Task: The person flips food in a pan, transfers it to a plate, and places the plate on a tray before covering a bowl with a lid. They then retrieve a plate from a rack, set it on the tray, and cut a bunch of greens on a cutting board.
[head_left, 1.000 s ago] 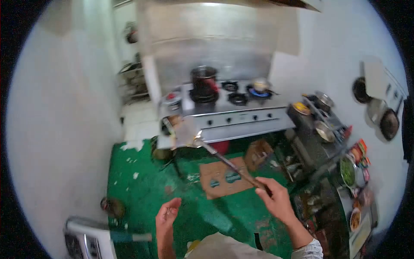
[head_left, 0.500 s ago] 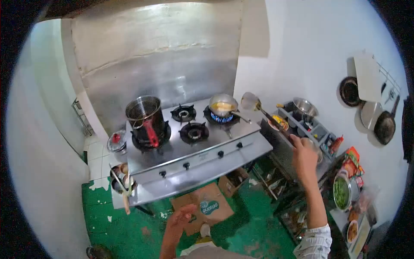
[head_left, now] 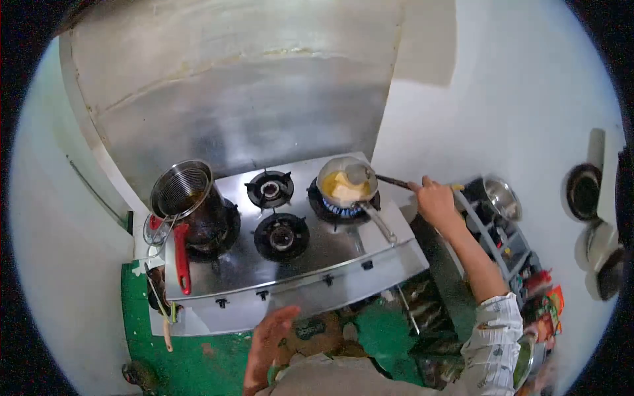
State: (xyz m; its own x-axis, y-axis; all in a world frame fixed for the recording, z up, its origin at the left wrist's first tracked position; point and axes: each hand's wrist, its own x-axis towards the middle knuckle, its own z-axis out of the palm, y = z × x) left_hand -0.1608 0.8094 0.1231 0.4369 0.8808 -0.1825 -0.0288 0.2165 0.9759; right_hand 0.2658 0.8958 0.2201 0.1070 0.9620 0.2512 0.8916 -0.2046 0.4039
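My right hand (head_left: 436, 201) is closed around the handle of a ladle (head_left: 391, 180), whose round head is inside a small metal pan (head_left: 345, 162). Yellow liquid and a pale piece of food (head_left: 346, 189) lie in the pan, which sits over a blue flame on the right rear burner. The pan's own handle (head_left: 378, 223) points toward the front right, untouched. My left hand (head_left: 273, 332) hangs in front of the stove's front edge, fingers apart, holding nothing.
At the left of the stove (head_left: 310, 264) stands a dark pot (head_left: 210, 221) with a wire strainer (head_left: 181, 191) and red handle (head_left: 182, 259). Two unlit burners are mid-stove. A metal bowl (head_left: 503, 198) and grey tray (head_left: 492, 241) are at right; pans hang on the wall.
The ladle has moved left and down from beside the pan into it, with my right hand still on its handle. The view has shifted closer to the stove.
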